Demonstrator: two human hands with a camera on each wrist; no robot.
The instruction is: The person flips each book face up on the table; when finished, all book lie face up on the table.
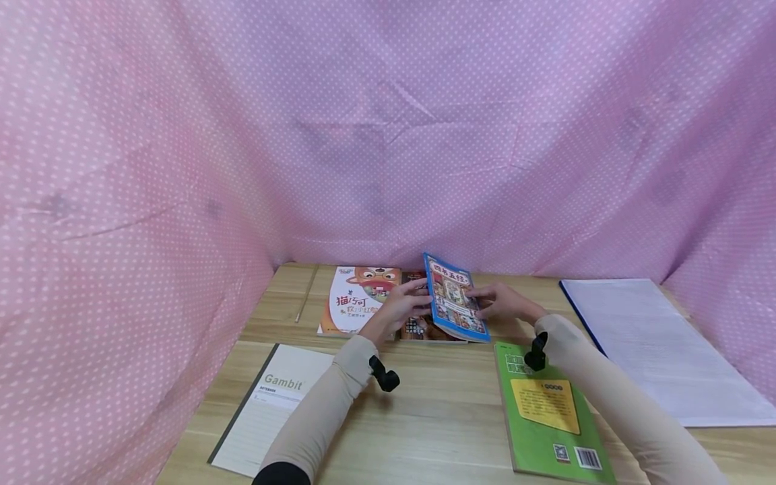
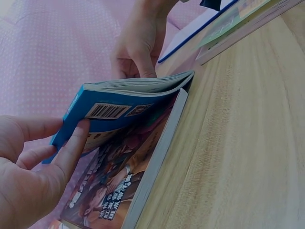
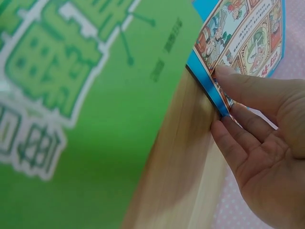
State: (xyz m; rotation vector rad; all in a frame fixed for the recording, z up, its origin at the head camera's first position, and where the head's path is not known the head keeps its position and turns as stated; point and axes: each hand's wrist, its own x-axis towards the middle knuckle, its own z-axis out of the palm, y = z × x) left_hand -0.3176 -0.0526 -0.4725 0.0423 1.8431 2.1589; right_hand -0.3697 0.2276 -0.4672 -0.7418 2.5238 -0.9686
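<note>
A blue-edged comic-style book [image 1: 456,300] is held tilted over a dark-covered book [image 1: 418,329], its left side raised. My left hand [image 1: 405,306] grips the raised spine side, with one finger against the back cover by the barcode in the left wrist view. At the opposite edge, my right hand [image 3: 267,138] pinches the blue-edged book, thumb on the front cover and fingers at the edge. The dark book [image 2: 114,191] lies flat underneath, partly covered. Beside it on the left lies a white book with an orange cartoon face [image 1: 348,300].
A Gambit notebook [image 1: 267,397] lies at the front left of the wooden table [image 1: 424,417]. A green book [image 1: 545,431] lies under the right forearm. White sheets with a blue edge [image 1: 661,350] lie at the right. Pink dotted cloth [image 1: 388,168] hangs behind.
</note>
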